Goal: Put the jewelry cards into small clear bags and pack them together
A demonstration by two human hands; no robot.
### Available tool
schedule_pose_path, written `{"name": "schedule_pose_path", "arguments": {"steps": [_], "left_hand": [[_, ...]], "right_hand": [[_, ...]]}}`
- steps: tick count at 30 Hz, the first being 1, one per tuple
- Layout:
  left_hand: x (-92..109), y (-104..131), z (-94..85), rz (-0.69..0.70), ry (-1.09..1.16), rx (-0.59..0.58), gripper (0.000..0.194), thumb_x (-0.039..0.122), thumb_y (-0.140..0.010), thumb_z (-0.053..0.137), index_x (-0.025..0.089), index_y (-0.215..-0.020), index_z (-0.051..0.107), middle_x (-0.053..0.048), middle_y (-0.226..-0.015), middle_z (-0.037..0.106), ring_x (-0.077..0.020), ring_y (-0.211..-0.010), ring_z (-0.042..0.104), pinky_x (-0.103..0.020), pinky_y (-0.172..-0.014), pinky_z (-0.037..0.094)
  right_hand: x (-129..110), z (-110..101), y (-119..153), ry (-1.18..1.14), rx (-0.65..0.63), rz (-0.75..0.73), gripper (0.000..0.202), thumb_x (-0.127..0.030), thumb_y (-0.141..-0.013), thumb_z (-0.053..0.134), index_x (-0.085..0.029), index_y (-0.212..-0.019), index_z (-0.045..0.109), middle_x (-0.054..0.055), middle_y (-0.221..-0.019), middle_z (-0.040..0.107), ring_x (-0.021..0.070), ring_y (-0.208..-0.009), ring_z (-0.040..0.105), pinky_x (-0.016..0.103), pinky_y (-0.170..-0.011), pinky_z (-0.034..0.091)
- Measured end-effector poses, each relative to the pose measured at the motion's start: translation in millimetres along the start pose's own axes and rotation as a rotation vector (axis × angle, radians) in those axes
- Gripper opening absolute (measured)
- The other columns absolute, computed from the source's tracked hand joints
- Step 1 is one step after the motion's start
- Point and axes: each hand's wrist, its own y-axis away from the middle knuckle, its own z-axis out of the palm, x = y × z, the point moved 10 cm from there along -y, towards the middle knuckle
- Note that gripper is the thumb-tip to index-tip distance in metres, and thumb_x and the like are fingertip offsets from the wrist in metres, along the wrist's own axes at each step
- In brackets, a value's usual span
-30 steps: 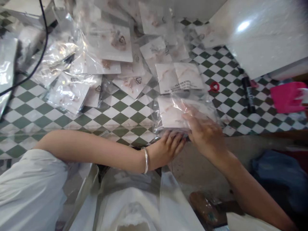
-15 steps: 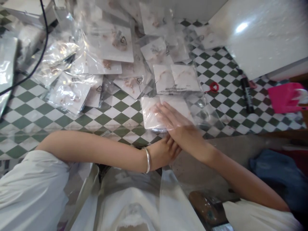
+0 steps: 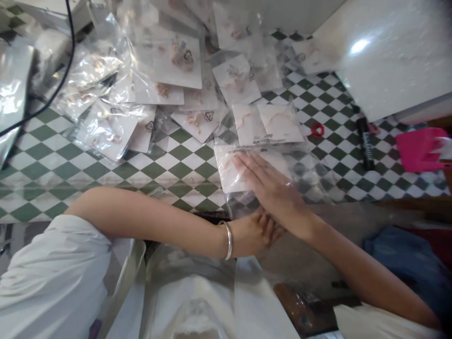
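Observation:
My right hand (image 3: 273,188) lies flat, fingers stretched out, on a clear plastic bag with a white card (image 3: 228,169) at the table's near edge. Partly under its palm, my left hand (image 3: 259,230) has its fingers bent at the edge; what they hold, if anything, is hidden. A silver bangle (image 3: 229,240) circles the left wrist. Just beyond my right hand lies a bagged pair of white cards (image 3: 282,123) with thin chain-like pieces on them.
Many bagged white cards (image 3: 176,61) cover the back left of the checkered tabletop (image 3: 176,165). To the right are a red ring-shaped item (image 3: 317,130), a black marker (image 3: 365,143) and a pink object (image 3: 418,149). A black cable (image 3: 65,75) crosses the left.
The view has shifted slightly. My left hand has moved a little right along the table edge, and more of the lower bag shows below the card. My right hand stays flat on it.

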Motion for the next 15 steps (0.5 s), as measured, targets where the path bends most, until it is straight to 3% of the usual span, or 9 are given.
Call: {"name": "schedule_pose_path", "arguments": {"steps": [5, 10, 15], "left_hand": [[8, -2, 5.7, -0.029, -0.036, 0.031, 0.046, 0.011, -0.101, 0.030, 0.011, -0.140, 0.055, -0.018, -0.121, 0.069, -0.0271, -0.119, 0.065, -0.045, -0.106, 0.049], [10, -1, 8.7, -0.055, -0.059, 0.123, 0.045, 0.012, -0.101, 0.034, 0.013, -0.139, 0.057, -0.017, -0.117, 0.070, -0.0268, -0.116, 0.066, -0.043, -0.105, 0.049], [13, -3, 11.9, -0.036, -0.108, 0.130, 0.045, 0.018, -0.102, 0.035, 0.014, -0.143, 0.052, -0.019, -0.131, 0.063, -0.0293, -0.126, 0.060, -0.043, -0.109, 0.045]], "right_hand": [[6, 2, -11, 0.116, 0.034, 0.031, 0.046, -0.009, -0.098, 0.036, -0.008, -0.140, 0.054, 0.012, -0.138, 0.057, 0.0231, -0.133, 0.052, 0.037, -0.106, 0.054], [7, 5, -17, 0.141, 0.014, 0.061, 0.049, -0.005, -0.097, 0.028, -0.005, -0.137, 0.056, 0.016, -0.134, 0.058, 0.0229, -0.127, 0.056, 0.037, -0.103, 0.054], [23, 15, -37, 0.057, -0.103, 0.143, 0.054, -0.007, -0.097, 0.023, -0.013, -0.139, 0.055, 0.015, -0.112, 0.067, 0.0208, -0.093, 0.067, 0.034, -0.079, 0.059]]}}
